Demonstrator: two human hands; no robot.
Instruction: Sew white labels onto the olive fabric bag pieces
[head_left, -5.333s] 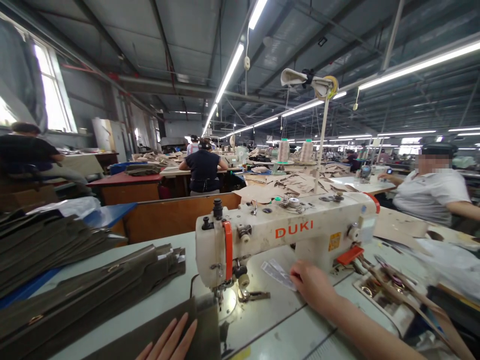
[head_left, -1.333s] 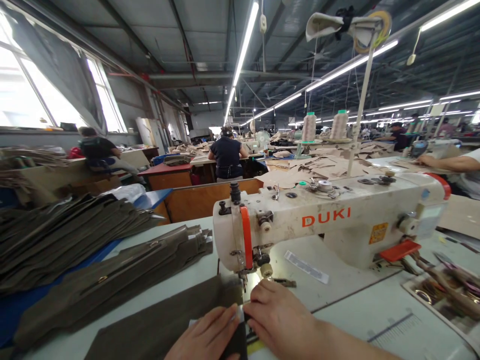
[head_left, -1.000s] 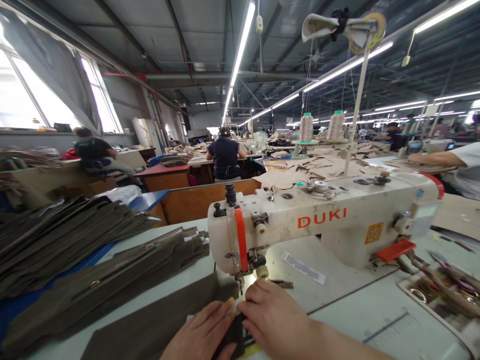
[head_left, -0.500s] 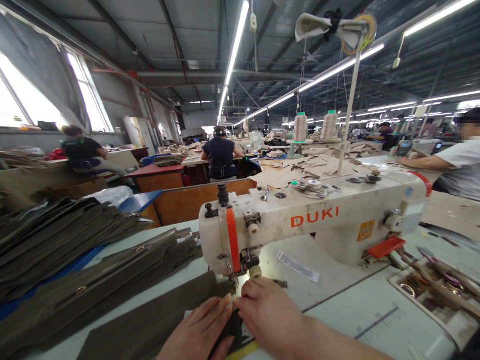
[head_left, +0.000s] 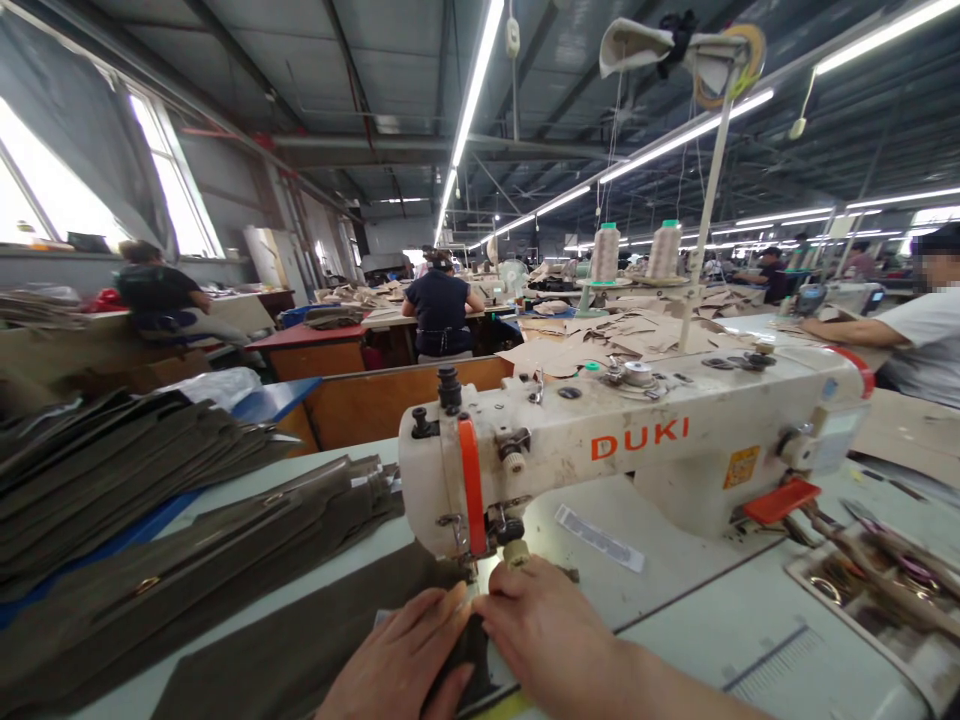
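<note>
Head view: both hands lie flat and open on the dark fabric piece (head_left: 300, 650) at the near table (head_left: 712, 620) edge, left hand (head_left: 405, 660) and right hand (head_left: 547, 640) pressing it under the sewing machine (head_left: 645, 450) needle; fabric stacks (head_left: 195, 560) lie left.

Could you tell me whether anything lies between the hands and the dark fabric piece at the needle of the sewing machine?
Nothing visible does: the left hand and right hand both press directly on the dark fabric piece, just before the sewing machine.
</note>
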